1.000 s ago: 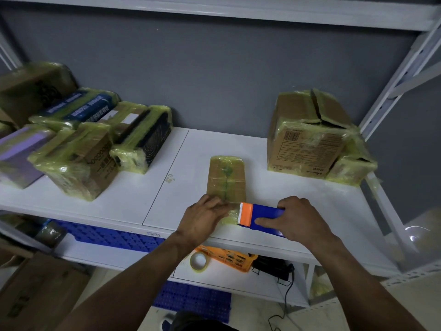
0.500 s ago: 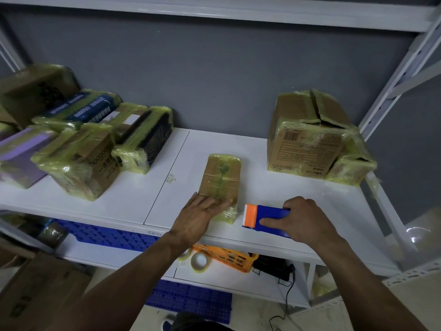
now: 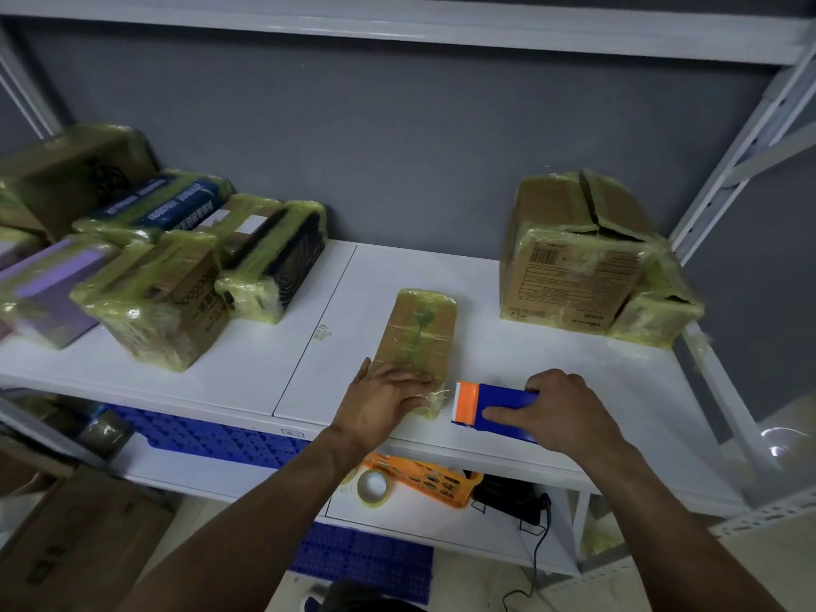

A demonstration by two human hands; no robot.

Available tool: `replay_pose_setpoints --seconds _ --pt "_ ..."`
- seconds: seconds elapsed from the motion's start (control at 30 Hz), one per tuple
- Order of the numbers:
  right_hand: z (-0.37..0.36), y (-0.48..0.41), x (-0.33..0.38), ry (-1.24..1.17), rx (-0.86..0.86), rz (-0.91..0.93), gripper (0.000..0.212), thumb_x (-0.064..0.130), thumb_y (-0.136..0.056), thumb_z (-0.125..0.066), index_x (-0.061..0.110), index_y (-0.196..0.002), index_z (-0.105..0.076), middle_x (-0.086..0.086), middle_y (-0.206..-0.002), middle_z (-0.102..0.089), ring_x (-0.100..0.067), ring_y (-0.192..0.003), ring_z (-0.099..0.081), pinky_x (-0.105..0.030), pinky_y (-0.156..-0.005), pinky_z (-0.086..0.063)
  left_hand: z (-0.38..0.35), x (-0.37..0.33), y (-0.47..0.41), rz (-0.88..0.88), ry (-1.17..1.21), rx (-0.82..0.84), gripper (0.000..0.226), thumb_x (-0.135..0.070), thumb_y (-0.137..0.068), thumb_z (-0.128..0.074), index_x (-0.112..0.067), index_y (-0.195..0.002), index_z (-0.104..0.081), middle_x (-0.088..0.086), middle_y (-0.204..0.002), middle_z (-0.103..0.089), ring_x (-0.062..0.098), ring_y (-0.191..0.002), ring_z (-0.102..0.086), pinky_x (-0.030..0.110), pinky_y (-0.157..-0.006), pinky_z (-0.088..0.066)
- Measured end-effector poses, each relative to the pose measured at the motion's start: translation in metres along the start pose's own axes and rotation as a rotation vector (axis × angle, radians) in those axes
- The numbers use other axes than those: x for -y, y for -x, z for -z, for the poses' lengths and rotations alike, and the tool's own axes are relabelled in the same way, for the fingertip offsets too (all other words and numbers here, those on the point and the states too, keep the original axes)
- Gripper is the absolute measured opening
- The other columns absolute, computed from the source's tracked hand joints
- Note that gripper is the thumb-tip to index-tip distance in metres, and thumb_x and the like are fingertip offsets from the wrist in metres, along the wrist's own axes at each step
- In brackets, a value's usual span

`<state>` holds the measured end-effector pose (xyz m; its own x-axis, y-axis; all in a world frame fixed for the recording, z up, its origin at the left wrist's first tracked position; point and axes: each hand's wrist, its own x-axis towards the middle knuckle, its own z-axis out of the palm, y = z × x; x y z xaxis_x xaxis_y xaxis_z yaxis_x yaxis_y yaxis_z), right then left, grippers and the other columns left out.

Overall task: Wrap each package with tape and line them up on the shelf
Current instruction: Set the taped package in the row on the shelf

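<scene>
Pressing tape flat, the left hand (image 3: 388,401) lies open-fingered on the near end of a small package (image 3: 421,333) at the middle of the shelf (image 3: 273,368), while the right hand (image 3: 563,410) grips the tape dispenser (image 3: 496,408) just beside it. Next, seemingly: lining it up with the wrapped packages (image 3: 168,302) at left.

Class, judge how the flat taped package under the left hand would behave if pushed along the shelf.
The flat package lies low and broad, so it probably slides rather than tips. Its glossy tape wrap likely slips easily on the shelf.
</scene>
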<state>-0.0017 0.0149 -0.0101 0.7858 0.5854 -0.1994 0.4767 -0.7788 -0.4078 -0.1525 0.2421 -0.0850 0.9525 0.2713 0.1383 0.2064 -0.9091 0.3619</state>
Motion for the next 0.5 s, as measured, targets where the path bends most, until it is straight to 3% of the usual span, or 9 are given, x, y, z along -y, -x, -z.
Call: replay_pose_setpoints --seconds 0.23,0.43,0.5 --pt "0.004 0.009 -0.006 -0.077 -0.004 0.028 0.062 0.079 -0.057 -0.083 0.023 -0.067 -0.061 0.009 -0.065 -0.063 -0.006 -0.063 -0.063 -0.019 -0.052 -0.039 -0.003 0.014 -0.002 -0.044 0.031 -0.090 0.029 -0.048 -0.100 -0.052 -0.045 -0.125 -0.069 -0.026 -0.130 -0.064 0.007 -0.128 -0.053 0.050 -0.120 -0.026" --pt "0.012 0.021 -0.016 -0.097 -0.024 0.003 0.059 0.077 -0.060 -0.083 0.024 -0.068 -0.058 0.011 -0.064 -0.060 -0.004 -0.062 -0.061 -0.016 -0.050 -0.036 -0.001 0.020 -0.005 -0.021 0.087 -0.075 0.028 -0.045 -0.098 -0.057 -0.041 -0.122 -0.071 -0.024 -0.131 -0.064 0.005 -0.130 -0.052 0.057 -0.120 -0.015" --pt "0.011 0.022 -0.018 -0.099 -0.021 0.010 0.059 0.076 -0.062 -0.083 0.023 -0.069 -0.057 0.009 -0.067 -0.062 -0.006 -0.064 -0.063 -0.017 -0.052 -0.038 -0.003 0.016 -0.004 -0.022 0.110 -0.080 0.026 -0.040 -0.099 -0.061 -0.038 -0.122 -0.072 -0.023 -0.131 -0.064 0.005 -0.130 -0.052 0.060 -0.118 -0.020"
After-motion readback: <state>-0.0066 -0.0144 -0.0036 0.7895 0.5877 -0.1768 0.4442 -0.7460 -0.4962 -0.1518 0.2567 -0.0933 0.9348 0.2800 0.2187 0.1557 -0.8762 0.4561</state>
